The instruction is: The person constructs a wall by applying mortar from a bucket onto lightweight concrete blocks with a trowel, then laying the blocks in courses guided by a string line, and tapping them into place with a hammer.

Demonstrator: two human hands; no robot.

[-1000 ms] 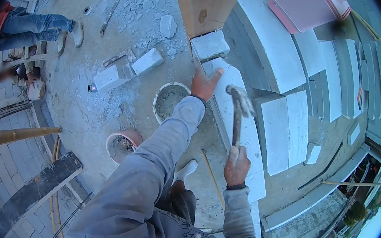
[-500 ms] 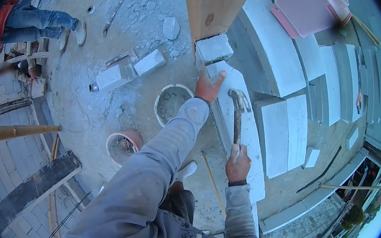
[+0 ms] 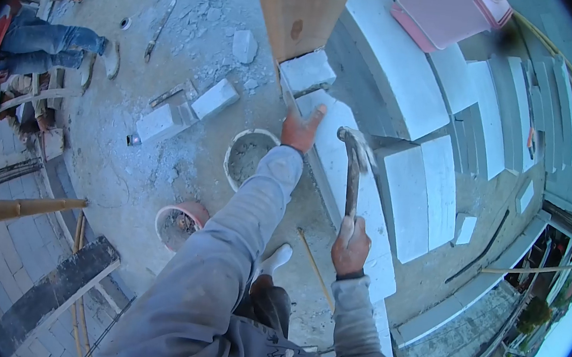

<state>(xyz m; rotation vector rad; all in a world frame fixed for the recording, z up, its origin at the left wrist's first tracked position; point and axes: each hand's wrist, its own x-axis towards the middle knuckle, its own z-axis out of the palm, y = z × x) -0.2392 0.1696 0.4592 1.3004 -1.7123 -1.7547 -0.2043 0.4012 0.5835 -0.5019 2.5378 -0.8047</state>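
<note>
My right hand (image 3: 351, 246) grips the wooden handle of a hammer (image 3: 354, 161), whose metal head is raised over a long white block (image 3: 344, 164) of the wall. My left hand (image 3: 300, 130) rests on the near edge of that block, thumb out, and seems to hold a thin metal tool (image 3: 287, 94) against it. Past the hand, a smaller white block (image 3: 306, 71) sits at the foot of a brown column (image 3: 300, 7).
A mortar bucket (image 3: 247, 156) and a pink bucket (image 3: 180, 219) stand below on the concrete slab. Loose white blocks (image 3: 188, 107) and rubble lie nearby. A person in jeans (image 3: 47, 45) lies at the left. More white blocks (image 3: 419, 186) line the right; a plank (image 3: 54, 290) lower left.
The hammer has come in closer to the block and its head is now sharp rather than blurred. My left hand stayed on the block; the view shifted slightly.
</note>
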